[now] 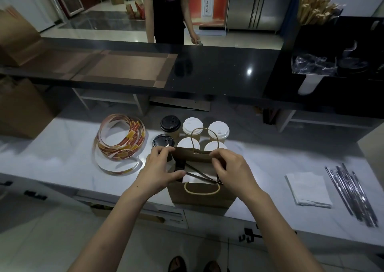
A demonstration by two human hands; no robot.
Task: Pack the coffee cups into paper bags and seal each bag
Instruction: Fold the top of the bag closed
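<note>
Left hand and right hand are pinching the open, unsealed rim of a brown handled paper bag while six lidded coffee cups are waiting at twelve o'clock.

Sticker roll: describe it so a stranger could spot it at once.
Find the white worktop below the black counter. Just left of the lidded cups and the brown paper bag lies the sticker roll, a loose coil of strip. Nothing else there is ring-shaped or printed with red and yellow labels.

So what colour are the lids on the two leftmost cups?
Both lids are black; head view.
</note>
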